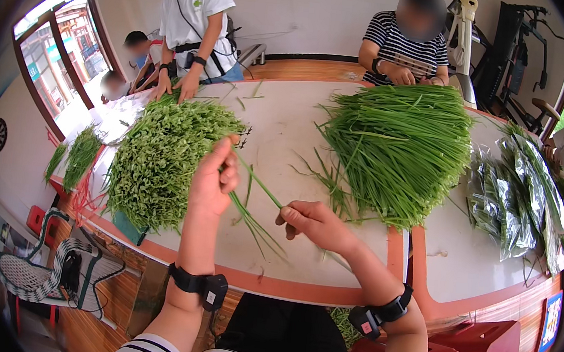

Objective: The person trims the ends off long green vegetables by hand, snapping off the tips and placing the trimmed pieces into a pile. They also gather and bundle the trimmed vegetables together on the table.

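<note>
My left hand [217, 172] is raised over the table, closed on a few long green stalks [252, 221] whose lower parts hang down to the right. Between finger and thumb, my right hand [308, 222] pinches one green stalk [263, 184] that stretches up to my left hand. A big heap of green stalks with budded tips [161, 164] lies left of my left hand. Beyond my right hand is a large pile of long, leafy green stalks [397, 146], with loose strands [330, 180] at its left edge.
Across the white table [289, 100], a person in a white shirt [195, 20] touches the left heap; a person in stripes [406, 45] stands behind the right pile. Plastic-wrapped green bundles [504, 197] lie right. Red stools [484, 348] and a woven chair [38, 274] stand below the near edge.
</note>
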Available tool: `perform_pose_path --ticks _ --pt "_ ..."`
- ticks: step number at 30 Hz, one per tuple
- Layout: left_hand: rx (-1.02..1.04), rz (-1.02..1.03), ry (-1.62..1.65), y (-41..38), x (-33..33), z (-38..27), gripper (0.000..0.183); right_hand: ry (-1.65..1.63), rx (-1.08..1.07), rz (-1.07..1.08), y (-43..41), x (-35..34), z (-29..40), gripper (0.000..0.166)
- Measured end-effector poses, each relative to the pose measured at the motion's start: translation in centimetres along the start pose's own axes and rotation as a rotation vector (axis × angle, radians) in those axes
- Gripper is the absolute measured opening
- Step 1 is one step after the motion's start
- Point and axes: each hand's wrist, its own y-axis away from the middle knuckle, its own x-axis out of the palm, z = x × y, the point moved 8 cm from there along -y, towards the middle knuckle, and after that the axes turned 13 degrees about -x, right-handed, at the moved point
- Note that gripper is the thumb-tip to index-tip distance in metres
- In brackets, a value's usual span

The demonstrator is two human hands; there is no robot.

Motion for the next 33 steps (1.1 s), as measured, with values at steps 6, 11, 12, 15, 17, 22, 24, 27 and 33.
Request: perform_pose_path --ticks 6,11,12,15,17,22,24,27,33 --pt "0.376 -0.267 -0.031 4.3 -7.4 -7.7 0.019 0.036 0.15 0.237 0.9 2.0 -1.9 0.042" --pt "0.346 0.002 0.035 8.1 -7.5 -9.8 0.018 0.663 -0.238 -0.001 -1.6 1.7 -1.2 0.025" --pt "0.328 -0.02 -0.001 8.5 -7.5 -9.8 0.02 0.768 -0.189 0.035 -2.2 2.2 -0.9 0.025" --pt "0.25 -0.063 -0.269 9.3 -6.3 -8.9 0.026 1.045 -0.378 0.055 -4.6 5.0 -0.9 0.027" --pt "0.165 -0.049 -0.353 9.4 -5.8 -7.3 0.029 1.118 -0.362 0.112 -6.3 6.9 -1.9 0.024" --pt "-0.035 0.028 -0.2 9.1 -5.5 -2.9 0.025 1.192 -0.285 0.13 -8.8 8.7 -5.2 0.014" --pt "-0.076 0.018 -0.155 8.4 -6.4 -1.4 0.025 1.161 -0.313 0.032 -8.9 8.5 -4.9 0.01" --pt "-0.154 0.032 -0.143 6.9 -5.8 0.9 0.028 0.743 -0.34 -0.181 -8.5 3.8 -2.7 0.01" --pt "-0.38 0.138 -0.261 3.6 -2.5 5.5 0.019 0.136 -0.248 -0.321 -5.6 0.2 -0.2 0.021"
